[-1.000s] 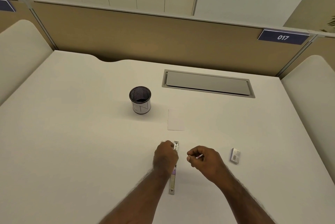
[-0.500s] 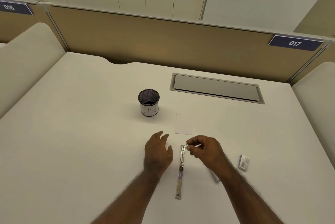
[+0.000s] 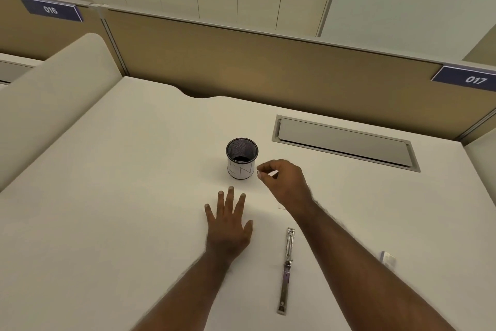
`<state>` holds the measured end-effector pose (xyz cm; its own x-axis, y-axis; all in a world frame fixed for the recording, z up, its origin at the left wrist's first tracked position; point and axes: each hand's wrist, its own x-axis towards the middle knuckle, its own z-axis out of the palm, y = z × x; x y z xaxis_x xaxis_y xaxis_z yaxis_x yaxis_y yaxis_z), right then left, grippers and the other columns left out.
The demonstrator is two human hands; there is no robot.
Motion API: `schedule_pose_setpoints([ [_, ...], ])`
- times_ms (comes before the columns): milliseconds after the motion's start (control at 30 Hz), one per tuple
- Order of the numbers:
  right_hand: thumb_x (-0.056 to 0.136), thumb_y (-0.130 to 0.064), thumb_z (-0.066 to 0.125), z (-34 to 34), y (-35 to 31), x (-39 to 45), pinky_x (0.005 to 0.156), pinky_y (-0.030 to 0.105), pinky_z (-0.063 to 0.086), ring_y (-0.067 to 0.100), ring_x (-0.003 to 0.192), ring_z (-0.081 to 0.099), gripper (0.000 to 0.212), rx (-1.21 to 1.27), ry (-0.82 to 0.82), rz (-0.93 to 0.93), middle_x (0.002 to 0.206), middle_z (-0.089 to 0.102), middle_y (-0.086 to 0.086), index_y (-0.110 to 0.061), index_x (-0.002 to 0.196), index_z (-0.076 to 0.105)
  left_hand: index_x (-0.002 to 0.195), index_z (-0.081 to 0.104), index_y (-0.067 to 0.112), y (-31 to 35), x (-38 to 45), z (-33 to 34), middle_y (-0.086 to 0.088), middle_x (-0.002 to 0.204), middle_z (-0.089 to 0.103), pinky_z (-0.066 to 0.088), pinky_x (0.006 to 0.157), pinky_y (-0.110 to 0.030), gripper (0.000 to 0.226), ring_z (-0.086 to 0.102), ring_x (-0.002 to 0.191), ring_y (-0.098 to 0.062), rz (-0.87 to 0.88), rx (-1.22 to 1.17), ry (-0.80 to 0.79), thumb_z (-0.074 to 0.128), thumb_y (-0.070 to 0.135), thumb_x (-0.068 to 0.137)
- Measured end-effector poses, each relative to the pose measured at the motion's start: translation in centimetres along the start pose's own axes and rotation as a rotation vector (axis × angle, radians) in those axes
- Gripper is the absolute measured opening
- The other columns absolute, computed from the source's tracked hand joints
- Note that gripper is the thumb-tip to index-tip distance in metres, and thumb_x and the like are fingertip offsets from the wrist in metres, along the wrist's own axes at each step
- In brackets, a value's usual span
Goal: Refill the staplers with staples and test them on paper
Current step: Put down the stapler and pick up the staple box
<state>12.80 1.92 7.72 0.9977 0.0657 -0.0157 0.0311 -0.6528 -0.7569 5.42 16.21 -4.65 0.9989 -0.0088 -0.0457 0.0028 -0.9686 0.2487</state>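
A slim metal stapler [image 3: 286, 269] lies unfolded flat on the white desk [image 3: 120, 196], between my two forearms. My left hand [image 3: 228, 226] rests flat on the desk with fingers spread, left of the stapler and holding nothing. My right hand [image 3: 284, 180] is raised beside the black mesh cup [image 3: 241, 157], pinching a small strip of staples [image 3: 268, 173] between thumb and fingers. A small staple box [image 3: 388, 258] lies to the right of my right forearm. The paper sheet is mostly hidden under my right hand; only a corner [image 3: 281, 207] shows.
A grey cable hatch [image 3: 346, 143] is set into the desk at the back right. Tan divider panels [image 3: 268, 67] with tags 016 and 017 close off the back, and padded side screens [image 3: 53, 94] flank the desk.
My left hand let go of the stapler and moved left, flat onto the desk. My right hand moved forward from the stapler's front end to the mesh cup, still pinching the staples.
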Motion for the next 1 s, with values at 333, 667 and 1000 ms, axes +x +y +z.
schedule_pose_setpoints([
  [333,0.086,-0.030,0.061,4.3,-1.5,6.1,0.082,0.032,0.054,0.017,0.096,0.065,0.017,-0.164,0.034,0.053,0.105,0.071,-0.006,-0.028,0.099,0.073,0.150,0.031,0.028,-1.2,0.2,2.5,-0.009,0.161,0.019,0.020,0.110,-0.069,0.064,0.018,0.147,-0.035,0.056,0.012,0.018,0.037,0.055,0.093],
  [667,0.089,-0.034,0.060,5.2,-0.4,6.6,0.084,0.033,0.052,0.018,0.099,0.063,0.024,-0.204,0.042,0.011,0.112,0.064,-0.005,-0.029,0.111,0.068,0.153,0.021,0.029,-1.7,0.5,3.2,-0.007,0.162,0.009,0.010,0.112,-0.068,0.065,0.008,0.149,-0.033,0.043,0.027,-0.003,0.027,0.058,0.095],
  [1000,0.093,-0.052,0.044,3.3,5.4,-4.2,0.111,0.033,0.029,0.012,0.138,0.033,0.051,-0.402,-0.025,-0.092,0.149,0.040,-0.011,-0.034,0.141,0.040,0.150,0.031,0.025,-0.9,-1.4,1.4,-0.010,0.160,0.019,0.008,0.111,-0.067,0.067,0.018,0.146,-0.036,0.045,0.021,-0.063,0.010,0.057,0.095],
])
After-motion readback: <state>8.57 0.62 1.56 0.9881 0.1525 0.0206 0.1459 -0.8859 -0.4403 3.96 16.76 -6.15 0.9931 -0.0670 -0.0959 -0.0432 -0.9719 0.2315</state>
